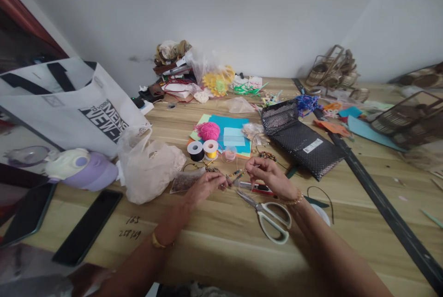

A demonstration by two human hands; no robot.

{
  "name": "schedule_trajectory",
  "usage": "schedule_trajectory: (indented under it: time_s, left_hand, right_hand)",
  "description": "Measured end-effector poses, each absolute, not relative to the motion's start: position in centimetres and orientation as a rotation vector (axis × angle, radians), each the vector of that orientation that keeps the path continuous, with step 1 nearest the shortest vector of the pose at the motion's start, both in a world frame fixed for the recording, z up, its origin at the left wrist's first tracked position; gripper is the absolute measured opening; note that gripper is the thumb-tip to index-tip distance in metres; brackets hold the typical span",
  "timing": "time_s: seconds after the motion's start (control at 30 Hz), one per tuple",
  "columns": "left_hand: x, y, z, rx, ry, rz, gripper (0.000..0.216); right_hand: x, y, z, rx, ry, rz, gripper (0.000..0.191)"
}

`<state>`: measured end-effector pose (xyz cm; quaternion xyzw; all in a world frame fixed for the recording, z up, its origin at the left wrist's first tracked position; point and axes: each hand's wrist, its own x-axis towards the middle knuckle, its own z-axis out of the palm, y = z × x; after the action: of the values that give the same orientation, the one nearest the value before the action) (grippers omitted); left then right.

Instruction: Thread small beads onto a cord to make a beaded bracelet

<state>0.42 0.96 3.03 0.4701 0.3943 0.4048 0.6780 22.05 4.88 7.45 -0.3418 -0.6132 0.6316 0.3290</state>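
Nearest me, toward the near-left corner of the table (221,246), a black phone (88,225) lies flat. White-handled scissors (272,218) lie just behind the near edge, blades pointing toward the hands.

Above the middle of the table, the left hand (206,186) and the right hand (272,177) face each other. Each has its fingertips pinched together on an end of the beaded strand (235,175), which runs between them just over the wood. I'd hold the strand taut and low, so a dropped bead lands on the surface close by. I'd also pinch near the last bead, as the thread looks thin and slippery.

A small bead bag (187,180) touches the left hand's far side, and a crumpled plastic bag (148,167) sits beside it. Beyond the hands stand a black spool (195,149) and a yellow spool (211,148), then a pink yarn ball (209,130) on blue paper (231,124). A black mailer (301,137) lies right of centre. Wicker baskets (328,70) crowd the far-right corner.
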Motion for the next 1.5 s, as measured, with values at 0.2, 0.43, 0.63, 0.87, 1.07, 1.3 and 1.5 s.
schedule_trajectory:
  time_s: [0.2,0.43,0.63,0.87,1.07,1.3,1.5]
  left_hand:
    - [0.3,1.0,2.3,0.945,0.869,0.875,0.034]
    - [0.2,0.5,3.3,1.265,0.875,0.682,0.018]
    - [1.2,-0.3,4.2,1.301,0.890,0.808,0.025]
    - [2.2,-0.5,3.9,1.258,1.045,0.933,0.023]
    - [2.7,-0.9,3.7,1.472,1.141,1.092,0.014]
    - [2.9,-1.0,2.8,1.122,0.960,0.964,0.032]
    - [2.7,-0.7,3.0,1.023,1.000,0.938,0.032]
  right_hand:
    - [22.2,5.1,7.5,-0.901,-1.618,1.660,0.037]
    - [21.6,3.7,8.4,-0.910,-1.848,1.699,0.039]
    - [21.1,2.5,8.8,-0.936,-2.030,1.630,0.036]
    - [20.9,2.3,8.5,-1.039,-2.169,1.390,0.026]
    - [20.7,2.4,8.4,-1.056,-2.164,1.361,0.019]
    - [20.5,2.2,8.4,-1.027,-2.133,1.379,0.023]
    - [20.6,2.3,8.2,-1.021,-2.135,1.402,0.025]
